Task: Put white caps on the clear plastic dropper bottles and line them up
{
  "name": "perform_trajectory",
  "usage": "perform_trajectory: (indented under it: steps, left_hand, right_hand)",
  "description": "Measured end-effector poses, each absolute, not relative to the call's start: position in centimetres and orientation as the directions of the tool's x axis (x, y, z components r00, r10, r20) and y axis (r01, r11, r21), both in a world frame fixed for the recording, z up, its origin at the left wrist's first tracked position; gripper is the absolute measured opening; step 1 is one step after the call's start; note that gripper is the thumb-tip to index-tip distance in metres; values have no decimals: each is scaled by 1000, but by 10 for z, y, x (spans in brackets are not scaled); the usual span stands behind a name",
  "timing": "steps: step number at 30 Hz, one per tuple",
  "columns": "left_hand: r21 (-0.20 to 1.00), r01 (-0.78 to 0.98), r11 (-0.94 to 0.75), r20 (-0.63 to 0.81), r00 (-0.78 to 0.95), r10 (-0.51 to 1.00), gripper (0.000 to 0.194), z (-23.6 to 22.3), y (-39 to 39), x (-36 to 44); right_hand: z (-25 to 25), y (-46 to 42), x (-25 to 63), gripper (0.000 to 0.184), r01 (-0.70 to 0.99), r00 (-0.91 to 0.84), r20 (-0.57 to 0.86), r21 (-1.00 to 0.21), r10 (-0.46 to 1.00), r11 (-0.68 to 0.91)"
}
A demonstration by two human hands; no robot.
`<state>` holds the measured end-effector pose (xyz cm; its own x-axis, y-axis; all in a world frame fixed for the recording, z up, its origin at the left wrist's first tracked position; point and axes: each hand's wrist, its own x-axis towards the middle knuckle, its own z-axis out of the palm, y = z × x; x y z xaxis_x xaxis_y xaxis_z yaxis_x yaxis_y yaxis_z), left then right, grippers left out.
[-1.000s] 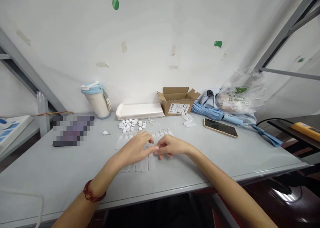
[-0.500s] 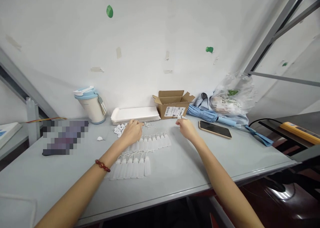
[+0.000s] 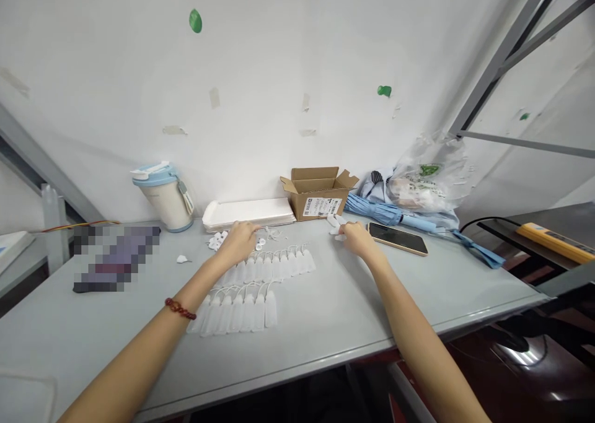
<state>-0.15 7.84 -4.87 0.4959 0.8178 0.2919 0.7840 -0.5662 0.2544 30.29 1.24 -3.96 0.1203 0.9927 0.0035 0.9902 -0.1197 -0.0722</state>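
My left hand [image 3: 239, 240] is over a small heap of white round pieces [image 3: 216, 241] and thin white cords [image 3: 272, 233]. Its fingers are bent and pressed together; whatever they pinch is hidden. On the right, my right hand [image 3: 357, 238] has its fingertips closed at a few loose translucent plastic pieces [image 3: 333, 222] in front of the carton, one seemingly between them. Between my arms lie two rows of flat, translucent bottle-shaped pieces with white cord loops, a back row [image 3: 283, 265] and a front row [image 3: 237, 313]. One white piece [image 3: 182, 259] lies apart at the left.
Along the wall stand a blue-lidded tumbler [image 3: 167, 197], a stack of white trays [image 3: 248, 212] and an open cardboard box [image 3: 318, 194]. Farther right are a blue folded umbrella [image 3: 376, 209], a phone [image 3: 397, 238] and a plastic bag [image 3: 430, 175]. A blurred-out dark item [image 3: 116, 259] lies left.
My right hand has shifted slightly right and toward me, so more of the loose translucent pieces show. My left hand has drawn a little left. The view has turned slightly.
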Motion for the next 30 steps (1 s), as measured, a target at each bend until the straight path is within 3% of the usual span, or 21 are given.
perform_trajectory:
  steps: [3, 7, 10, 13, 18, 23, 30]
  left_hand:
    - [436, 742, -509, 356, 377, 855, 39, -45, 70, -13]
    - [648, 660, -380, 327, 209, 922, 31, -39, 58, -27]
    - [716, 607, -345, 315, 160, 935, 30, -34, 50, -29]
    - [751, 569, -336, 291, 171, 941, 31, -29, 42, -25]
    - [744, 538, -396, 305, 253, 918, 26, -27, 31, -15]
    - [766, 489, -418, 259, 360, 896, 19, -22, 18, -6]
    - [788, 428, -443, 265, 413, 871, 14, -17, 4, 4]
  right_hand:
    - [-39, 13, 300, 33, 990, 89, -4, -111, 996, -89]
    - [-36, 13, 290, 29, 975, -18, 7, -221, 1000, 20]
    - [-37, 11, 275, 23, 907, -117, 151, -388, 982, 167]
    - [-44, 7, 255, 20, 804, -200, 355, -474, 913, 360]
    - [-57, -2, 226, 20, 708, -347, 493, -421, 798, 567]
    - [-58, -12, 209, 21, 642, -398, 572, -385, 717, 664]
    - [-54, -17, 205, 21, 607, -375, 604, -413, 703, 679]
